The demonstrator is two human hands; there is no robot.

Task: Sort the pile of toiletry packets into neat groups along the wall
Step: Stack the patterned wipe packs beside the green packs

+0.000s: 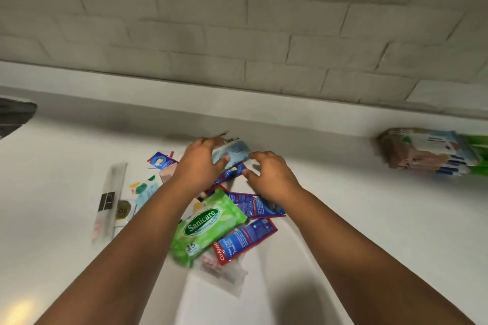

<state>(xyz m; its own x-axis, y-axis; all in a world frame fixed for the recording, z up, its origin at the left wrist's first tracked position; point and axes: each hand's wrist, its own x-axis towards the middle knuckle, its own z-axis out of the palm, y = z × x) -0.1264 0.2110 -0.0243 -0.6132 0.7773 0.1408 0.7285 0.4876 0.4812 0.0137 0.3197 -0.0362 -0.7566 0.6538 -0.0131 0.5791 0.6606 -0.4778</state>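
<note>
A pile of toiletry packets lies on the white counter [369, 219] near the wall. My left hand [198, 163] grips a pale blue packet [233, 154] at the pile's far end, thumb on its front. My right hand [269, 174] hovers just right of that packet, fingers curled loosely, holding nothing. Below my hands lie a green Sanicare wipes pack [208, 227], a red and blue Colgate sachet [243, 240] and another blue sachet [256, 204]. A further blue sachet [161, 159] and a colourful spotted packet [144, 188] sit left of my left arm.
A long clear sleeve [109, 202] with a black label lies at the left, beside a gold-labelled packet [122, 211]. A clear packet [221, 276] sits at the pile's near end. A stacked group of packets [427, 152] stands against the wall at right. A dark object [13, 116] shows at far left.
</note>
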